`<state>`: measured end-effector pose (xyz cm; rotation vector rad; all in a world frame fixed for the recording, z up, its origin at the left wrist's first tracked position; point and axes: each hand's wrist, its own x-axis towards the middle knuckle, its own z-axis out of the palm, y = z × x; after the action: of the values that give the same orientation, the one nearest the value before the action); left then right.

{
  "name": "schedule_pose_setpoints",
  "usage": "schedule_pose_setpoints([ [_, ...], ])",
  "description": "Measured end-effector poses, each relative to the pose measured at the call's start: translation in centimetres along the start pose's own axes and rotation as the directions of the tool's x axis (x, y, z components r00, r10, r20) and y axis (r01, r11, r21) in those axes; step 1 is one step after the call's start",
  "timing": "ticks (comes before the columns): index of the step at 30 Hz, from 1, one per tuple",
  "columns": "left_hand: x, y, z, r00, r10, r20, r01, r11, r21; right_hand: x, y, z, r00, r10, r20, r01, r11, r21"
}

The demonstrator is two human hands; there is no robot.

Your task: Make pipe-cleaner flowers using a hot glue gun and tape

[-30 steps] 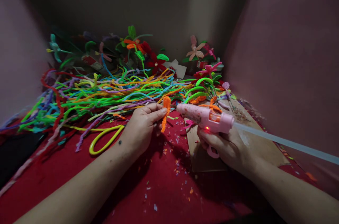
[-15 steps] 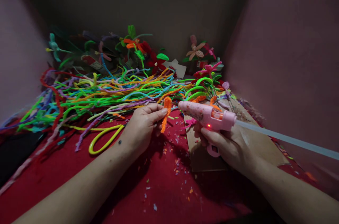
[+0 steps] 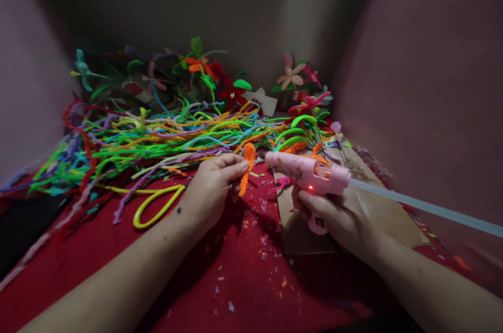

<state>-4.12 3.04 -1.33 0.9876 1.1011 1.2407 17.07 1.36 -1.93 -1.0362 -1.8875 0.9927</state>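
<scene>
From my end of the feed I have the left hand [image 3: 208, 189] pinching a small orange fuzzy piece [image 3: 249, 157] between thumb and fingers, its folded, rounded end up and a tail hanging below. The right hand [image 3: 338, 215] is wrapped around the grip of a pink glue gun [image 3: 301, 168], its nozzle pointing at the orange fuzzy piece, near it but apart. I can see a red light [image 3: 310, 187] glowing on the gun's side and a long, pale glue stick [image 3: 424, 207] jutting from its rear.

Under both hands I make out a red cloth [image 3: 236, 291] dotted with coloured scraps [image 3: 264, 249]. A cardboard sheet [image 3: 306, 241] lies below the right hand, and a yellow loop [image 3: 137, 217] sits left of the left hand. Beyond, I see a heap of fuzzy stems [image 3: 176, 136] in many colours, with fuzzy flowers [image 3: 291, 78] behind it, near the wall [image 3: 243, 2].
</scene>
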Motion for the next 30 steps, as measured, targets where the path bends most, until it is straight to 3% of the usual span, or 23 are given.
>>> schedule_pose_setpoints([
  [8,0.2,-0.4,-0.3,1.000,0.021,0.016,-0.020,1.000,-0.012,-0.2,0.1,0.0,0.993,0.115,0.018,-0.115,0.993,0.015],
  [30,0.1,-0.2,-0.1,1.000,0.004,0.000,-0.004,0.999,0.038,0.4,-1.1,-0.2,0.999,-0.041,-0.021,0.041,0.999,-0.035],
])
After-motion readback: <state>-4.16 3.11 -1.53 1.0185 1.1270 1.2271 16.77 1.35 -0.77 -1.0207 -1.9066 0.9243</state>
